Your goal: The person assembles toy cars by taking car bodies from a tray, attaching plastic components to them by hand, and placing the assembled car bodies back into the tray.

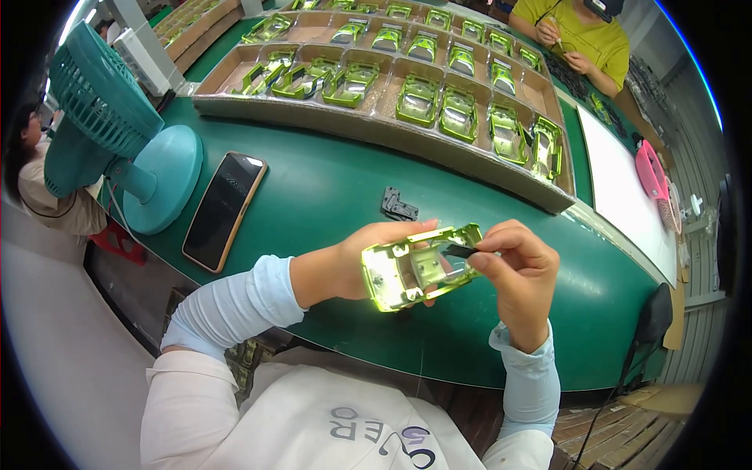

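Holding a green shell [427,266] low over the green table [313,184], the left hand [348,262] is gripping its left part, thumb on the far edge, fingertips showing at the near edge. The shell is lying aslant: long axis running lower left to upper right, hollow inside facing up to the camera, broad bright end pointing left toward the wrist, other end pointing at the right hand [521,266]. The right hand's thumb and index finger are clamping a small black piece [460,251], its tip reaching over the shell's opening; contact, cannot tell.

Containers: a cardboard tray [313,116] is standing beyond the hands, divided into cells with clear plastic lining, green shells lying in them. Front-row shells on the right are pointing roughly front to back; left ones are slanting. Loose black parts [399,205] are resting between tray and hands.
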Action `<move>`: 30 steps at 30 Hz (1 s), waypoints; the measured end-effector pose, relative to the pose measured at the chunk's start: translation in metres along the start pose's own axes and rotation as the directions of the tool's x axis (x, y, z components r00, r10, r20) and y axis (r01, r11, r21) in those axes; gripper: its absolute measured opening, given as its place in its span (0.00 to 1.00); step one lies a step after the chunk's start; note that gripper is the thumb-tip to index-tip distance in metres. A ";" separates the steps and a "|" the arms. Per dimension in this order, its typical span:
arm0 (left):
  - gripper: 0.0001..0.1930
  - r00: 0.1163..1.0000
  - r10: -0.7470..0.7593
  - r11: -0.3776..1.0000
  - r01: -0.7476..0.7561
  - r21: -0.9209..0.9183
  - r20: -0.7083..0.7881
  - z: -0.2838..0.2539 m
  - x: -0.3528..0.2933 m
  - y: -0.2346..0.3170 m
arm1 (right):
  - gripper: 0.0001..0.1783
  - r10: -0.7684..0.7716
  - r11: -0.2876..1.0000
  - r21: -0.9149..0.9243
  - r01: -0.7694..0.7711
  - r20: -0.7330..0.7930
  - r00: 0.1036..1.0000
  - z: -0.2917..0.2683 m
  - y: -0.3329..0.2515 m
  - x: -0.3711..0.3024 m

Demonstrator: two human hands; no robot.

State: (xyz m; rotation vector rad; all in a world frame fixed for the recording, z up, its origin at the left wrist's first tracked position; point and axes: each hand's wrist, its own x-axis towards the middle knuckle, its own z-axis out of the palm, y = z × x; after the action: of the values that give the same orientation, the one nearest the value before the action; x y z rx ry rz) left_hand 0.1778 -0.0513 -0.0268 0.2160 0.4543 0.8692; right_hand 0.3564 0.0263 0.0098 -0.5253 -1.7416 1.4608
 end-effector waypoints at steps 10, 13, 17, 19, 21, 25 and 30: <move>0.25 0.987 -0.054 0.998 0.056 0.007 -0.150 0.018 0.005 -0.005 | 0.06 -0.085 0.900 -0.412 0.142 0.155 0.984 0.008 0.003 -0.004; 0.24 0.983 -0.078 0.995 0.086 0.042 -0.164 0.017 0.004 -0.007 | 0.07 -0.147 0.847 -0.485 0.219 0.182 0.972 0.011 0.002 -0.004; 0.23 0.994 -0.032 0.992 0.045 0.116 -0.108 0.012 0.003 -0.009 | 0.07 -0.195 0.779 -0.551 0.299 0.240 0.951 0.010 0.000 -0.004; 0.22 0.996 -0.035 0.985 0.049 0.168 -0.084 0.010 0.004 -0.010 | 0.07 -0.178 0.785 -0.545 0.293 0.254 0.951 0.007 0.002 -0.004; 0.21 0.988 -0.069 0.988 0.087 0.128 -0.138 0.009 0.006 -0.012 | 0.07 -0.163 0.792 -0.538 0.288 0.268 0.950 0.006 0.003 -0.003; 0.22 0.990 -0.052 0.991 0.068 0.118 -0.133 0.007 0.007 -0.014 | 0.07 -0.160 0.796 -0.526 0.298 0.292 0.943 0.005 0.002 -0.003; 0.21 0.991 -0.046 0.990 0.062 0.128 -0.123 0.007 0.008 -0.015 | 0.07 -0.198 0.769 -0.543 0.336 0.298 0.934 0.007 0.003 -0.005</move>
State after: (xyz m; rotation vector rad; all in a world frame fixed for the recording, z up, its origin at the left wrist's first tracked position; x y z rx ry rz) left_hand 0.1959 -0.0547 -0.0287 0.2729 0.6278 0.8024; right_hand 0.3539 0.0190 0.0053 -0.4009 -2.3581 0.7747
